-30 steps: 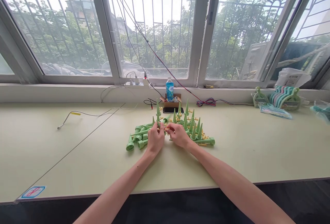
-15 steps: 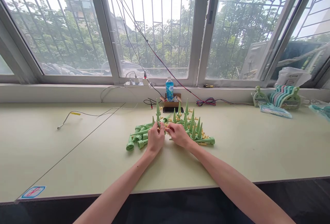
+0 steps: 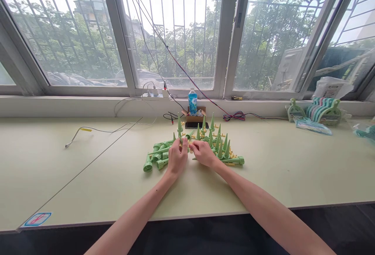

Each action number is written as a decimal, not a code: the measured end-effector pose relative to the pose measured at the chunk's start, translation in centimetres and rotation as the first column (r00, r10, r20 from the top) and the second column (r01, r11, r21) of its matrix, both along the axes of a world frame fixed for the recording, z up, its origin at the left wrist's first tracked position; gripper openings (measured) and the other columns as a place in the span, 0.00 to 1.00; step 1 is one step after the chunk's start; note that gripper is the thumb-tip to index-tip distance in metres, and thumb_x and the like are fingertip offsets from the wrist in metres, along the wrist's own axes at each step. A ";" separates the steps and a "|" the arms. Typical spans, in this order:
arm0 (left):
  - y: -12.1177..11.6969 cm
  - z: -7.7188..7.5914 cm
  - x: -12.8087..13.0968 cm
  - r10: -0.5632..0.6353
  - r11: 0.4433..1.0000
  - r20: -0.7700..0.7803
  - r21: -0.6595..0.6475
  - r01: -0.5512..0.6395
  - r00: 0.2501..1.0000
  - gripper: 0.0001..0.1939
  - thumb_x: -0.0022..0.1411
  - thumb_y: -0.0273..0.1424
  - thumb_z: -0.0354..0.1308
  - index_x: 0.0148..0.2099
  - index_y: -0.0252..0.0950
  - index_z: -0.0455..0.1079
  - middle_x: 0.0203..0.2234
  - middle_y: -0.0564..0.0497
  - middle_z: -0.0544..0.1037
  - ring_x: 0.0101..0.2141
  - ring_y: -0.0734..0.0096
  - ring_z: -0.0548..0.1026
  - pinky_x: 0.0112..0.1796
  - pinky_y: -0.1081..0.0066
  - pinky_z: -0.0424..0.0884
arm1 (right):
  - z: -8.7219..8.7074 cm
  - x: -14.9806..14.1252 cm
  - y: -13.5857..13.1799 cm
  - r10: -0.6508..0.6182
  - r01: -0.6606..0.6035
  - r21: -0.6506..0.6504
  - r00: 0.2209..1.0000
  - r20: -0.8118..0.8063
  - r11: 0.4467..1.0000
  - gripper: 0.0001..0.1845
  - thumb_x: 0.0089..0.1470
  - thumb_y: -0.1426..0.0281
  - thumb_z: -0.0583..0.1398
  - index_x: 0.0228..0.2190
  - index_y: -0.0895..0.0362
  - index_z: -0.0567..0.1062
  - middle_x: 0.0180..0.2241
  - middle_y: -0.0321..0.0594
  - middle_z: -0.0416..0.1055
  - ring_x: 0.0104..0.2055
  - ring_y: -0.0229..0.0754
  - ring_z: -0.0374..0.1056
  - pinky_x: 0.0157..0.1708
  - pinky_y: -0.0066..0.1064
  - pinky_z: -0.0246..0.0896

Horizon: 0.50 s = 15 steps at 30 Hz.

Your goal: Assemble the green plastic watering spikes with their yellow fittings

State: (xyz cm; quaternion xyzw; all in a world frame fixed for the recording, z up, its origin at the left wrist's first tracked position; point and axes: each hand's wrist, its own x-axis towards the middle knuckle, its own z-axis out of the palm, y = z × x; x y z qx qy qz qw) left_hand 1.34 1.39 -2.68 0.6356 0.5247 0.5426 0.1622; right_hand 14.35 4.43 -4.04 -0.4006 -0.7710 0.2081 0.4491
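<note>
My left hand (image 3: 177, 158) is closed around a green plastic spike (image 3: 181, 140), much of it hidden by the fingers. Close by on the right, my right hand (image 3: 204, 154) pinches a small yellow plastic piece (image 3: 190, 144), mostly covered by the fingertips. Left of the hands lie several loose green spikes (image 3: 160, 154) with wide round collars. Behind and right of them, more green spikes (image 3: 225, 150) stand point up, some with yellow pieces at their sides. Small yellow parts (image 3: 232, 155) are scattered among these.
Behind the pile are a dark phone (image 3: 193, 125) and a blue-labelled bottle (image 3: 192, 102) in a small cardboard box (image 3: 195, 118). A coiled cable (image 3: 234, 116) and a white cable (image 3: 99, 130) lie on the table (image 3: 102, 184). Green dustpan-like items (image 3: 329, 112) stand back right.
My hands have drawn very slightly apart at the fingertips, with the right hand shifting a little to the right. The spikes on the table look unmoved.
</note>
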 end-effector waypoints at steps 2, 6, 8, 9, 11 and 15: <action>0.0 0.1 0.0 -0.012 1.000 0.035 0.028 0.011 0.999 0.20 0.68 0.45 0.40 0.34 0.38 0.64 0.18 0.55 0.64 0.19 0.71 0.63 0.24 0.71 0.60 | 0.1 0.0 -0.1 -0.017 0.017 -0.015 1.000 -0.020 1.000 0.18 0.57 0.66 0.51 0.18 0.56 0.58 0.17 0.33 0.58 0.21 0.34 0.51 0.24 0.27 0.47; 0.1 0.1 -0.2 -0.001 0.997 0.118 0.081 -0.008 0.993 0.20 0.70 0.42 0.35 0.37 0.38 0.63 0.22 0.52 0.67 0.21 0.70 0.66 0.27 0.68 0.64 | 0.2 -0.1 -0.1 -0.047 0.043 -0.045 0.996 -0.070 0.998 0.18 0.58 0.64 0.51 0.19 0.56 0.60 0.17 0.33 0.59 0.22 0.35 0.52 0.24 0.27 0.48; 0.2 0.0 -0.2 0.043 0.995 0.149 0.084 -0.056 0.988 0.18 0.70 0.41 0.36 0.38 0.38 0.62 0.24 0.51 0.68 0.20 0.71 0.64 0.25 0.68 0.63 | 0.2 -0.1 -0.1 -0.055 0.050 -0.054 0.994 -0.093 0.997 0.17 0.58 0.63 0.51 0.20 0.56 0.61 0.17 0.33 0.60 0.22 0.35 0.53 0.24 0.27 0.48; 0.2 0.0 -0.2 0.065 0.994 0.157 0.078 -0.078 0.985 0.17 0.70 0.40 0.36 0.37 0.38 0.62 0.24 0.51 0.68 0.19 0.72 0.64 0.24 0.69 0.62 | 0.3 0.0 -0.1 -0.057 0.051 -0.054 0.993 -0.103 0.997 0.17 0.58 0.63 0.51 0.20 0.56 0.61 0.17 0.33 0.59 0.21 0.35 0.53 0.24 0.27 0.48; 0.3 -0.1 -0.2 0.090 0.993 0.161 0.063 -0.102 0.983 0.15 0.69 0.39 0.38 0.36 0.38 0.61 0.23 0.52 0.68 0.19 0.72 0.64 0.23 0.70 0.61 | 0.3 0.0 -0.1 -0.051 0.046 -0.047 0.992 -0.118 0.998 0.16 0.58 0.63 0.51 0.21 0.56 0.62 0.17 0.32 0.59 0.21 0.35 0.53 0.24 0.27 0.48; 0.2 -0.1 -0.1 0.064 0.998 0.135 -0.001 -0.065 0.989 0.12 0.68 0.38 0.41 0.36 0.39 0.61 0.16 0.57 0.66 0.18 0.72 0.64 0.23 0.72 0.60 | 0.3 0.1 -0.2 -0.007 0.005 -0.018 0.994 -0.113 1.000 0.15 0.58 0.63 0.51 0.22 0.56 0.64 0.18 0.32 0.60 0.22 0.35 0.53 0.24 0.27 0.49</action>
